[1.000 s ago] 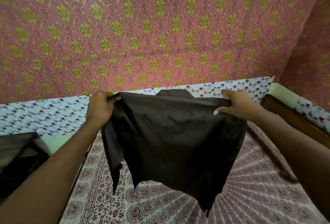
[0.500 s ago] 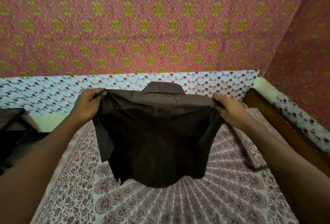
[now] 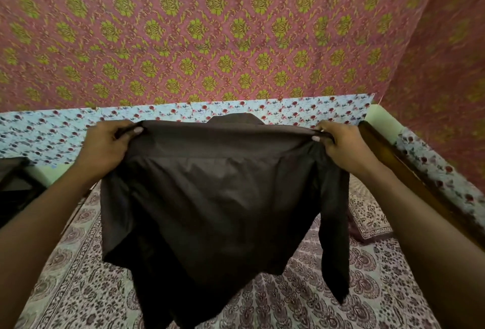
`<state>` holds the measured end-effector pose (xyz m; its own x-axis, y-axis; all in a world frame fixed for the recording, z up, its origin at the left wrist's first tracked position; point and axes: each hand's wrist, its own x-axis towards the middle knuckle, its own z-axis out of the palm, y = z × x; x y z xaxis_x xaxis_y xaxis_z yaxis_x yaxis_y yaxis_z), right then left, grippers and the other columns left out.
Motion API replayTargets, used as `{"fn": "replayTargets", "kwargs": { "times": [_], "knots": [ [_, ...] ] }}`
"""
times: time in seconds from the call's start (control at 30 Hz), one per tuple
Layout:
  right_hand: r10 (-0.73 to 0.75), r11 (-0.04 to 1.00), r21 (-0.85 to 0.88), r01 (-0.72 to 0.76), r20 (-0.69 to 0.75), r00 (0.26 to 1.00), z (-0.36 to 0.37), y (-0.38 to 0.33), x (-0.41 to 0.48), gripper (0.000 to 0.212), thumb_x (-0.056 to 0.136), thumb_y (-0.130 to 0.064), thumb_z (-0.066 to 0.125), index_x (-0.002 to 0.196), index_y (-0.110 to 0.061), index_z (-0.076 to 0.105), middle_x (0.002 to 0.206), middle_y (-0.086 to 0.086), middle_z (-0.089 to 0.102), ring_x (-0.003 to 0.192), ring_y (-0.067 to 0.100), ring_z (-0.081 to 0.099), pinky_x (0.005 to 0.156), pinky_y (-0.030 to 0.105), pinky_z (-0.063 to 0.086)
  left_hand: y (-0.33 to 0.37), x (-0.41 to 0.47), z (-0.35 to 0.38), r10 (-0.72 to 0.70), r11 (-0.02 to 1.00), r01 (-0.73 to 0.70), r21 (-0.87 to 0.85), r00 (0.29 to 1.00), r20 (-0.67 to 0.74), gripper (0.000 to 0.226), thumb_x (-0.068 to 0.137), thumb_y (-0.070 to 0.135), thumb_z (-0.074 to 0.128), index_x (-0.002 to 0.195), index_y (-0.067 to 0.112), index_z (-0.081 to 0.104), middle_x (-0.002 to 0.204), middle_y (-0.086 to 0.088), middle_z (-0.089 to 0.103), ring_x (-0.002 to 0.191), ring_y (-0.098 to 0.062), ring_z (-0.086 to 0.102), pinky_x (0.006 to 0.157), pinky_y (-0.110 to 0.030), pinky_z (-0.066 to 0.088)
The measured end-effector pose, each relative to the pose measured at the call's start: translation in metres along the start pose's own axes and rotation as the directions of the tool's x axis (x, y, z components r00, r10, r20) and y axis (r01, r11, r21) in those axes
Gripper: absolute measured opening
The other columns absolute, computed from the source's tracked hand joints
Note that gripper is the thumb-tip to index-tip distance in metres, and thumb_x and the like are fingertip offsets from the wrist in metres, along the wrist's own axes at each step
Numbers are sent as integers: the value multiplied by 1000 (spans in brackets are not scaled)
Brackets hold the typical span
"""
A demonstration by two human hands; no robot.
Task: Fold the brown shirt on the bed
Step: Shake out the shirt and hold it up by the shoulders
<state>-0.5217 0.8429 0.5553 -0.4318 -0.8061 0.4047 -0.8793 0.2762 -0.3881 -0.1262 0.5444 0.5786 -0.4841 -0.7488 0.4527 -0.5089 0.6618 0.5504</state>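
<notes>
The brown shirt hangs in the air in front of me, its back toward me and its collar at the top edge. My left hand grips the left shoulder. My right hand grips the right shoulder. Between them the shoulder line is stretched taut. A sleeve dangles at each side, the right one reaching lower. The hem hangs above the patterned bedsheet, and the shirt hides the middle of the bed.
A pillow in matching print lies on the bed at the right. A dark wooden bed rail runs along the right wall. A dark object stands at the left edge. Pink-and-green patterned walls enclose the far side and right.
The shirt has swung and settled from a skewed hang into a squarer one. My hands hold the shoulders wider apart, and the view has dropped a little toward the bed.
</notes>
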Motion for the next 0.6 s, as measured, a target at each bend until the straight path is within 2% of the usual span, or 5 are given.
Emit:
{"fn": "replayTargets", "kwargs": {
  "times": [0.1, 0.2, 0.37, 0.5, 0.6],
  "knots": [
    [55, 998, -41, -51, 103, 993, 21, 10, 19, 10, 99, -1, 57, 104, -5, 65, 77, 6, 58, 71, 23, 54, 58, 39, 37, -17, 19, 21, 7, 996, -11, 86, 999, 52, 23, 102, 12, 61, 115, -2, 74, 110, -26, 72, 102, -42, 66, 86, -41, 46],
    [110, 989, -116, -92, 154, 982, 55, 21, 34, 14, 95, 4, 56, 102, -4, 66, 88, 13, 63, 87, 37, 59, 66, 37, 39, -41, 31, 52, -27, 990, 10, 138, 992, 121, 24, 103, 8, 56, 121, -2, 68, 115, -27, 67, 108, -46, 61, 92, -48, 46],
    [233, 961, -206, -183, 255, 939, 126, 43, 63, 24, 92, 3, 59, 111, -10, 64, 109, 14, 64, 107, 37, 60, 90, 46, 53, -94, 46, 117, -138, 982, 119, 145, 982, 130, 35, 101, 5, 50, 131, -1, 34, 93, -31, 60, 81, -48, 60, 69, -54, 49],
    [282, 948, -241, -207, 334, 899, 193, 76, 87, 58, 86, 5, 57, 138, -20, 48, 125, 22, 58, 118, 45, 53, 91, 50, 53, -143, 64, 179, -114, 980, 62, 188, 953, 280, 23, 74, -4, 43, 82, 12, 57, 82, -19, 58, 79, -43, 60, 73, -51, 50],
    [297, 950, -212, -230, 383, 875, 252, 104, 102, 79, 86, 4, 52, 147, -42, 32, 127, 18, 51, 124, 43, 45, 96, 52, 49, -184, 82, 244, -138, 982, 77, 174, 916, 377, 44, 70, -20, 49, 91, 11, 73, 103, -20, 67, 96, -43, 64, 87, -49, 52]
  ]
}}
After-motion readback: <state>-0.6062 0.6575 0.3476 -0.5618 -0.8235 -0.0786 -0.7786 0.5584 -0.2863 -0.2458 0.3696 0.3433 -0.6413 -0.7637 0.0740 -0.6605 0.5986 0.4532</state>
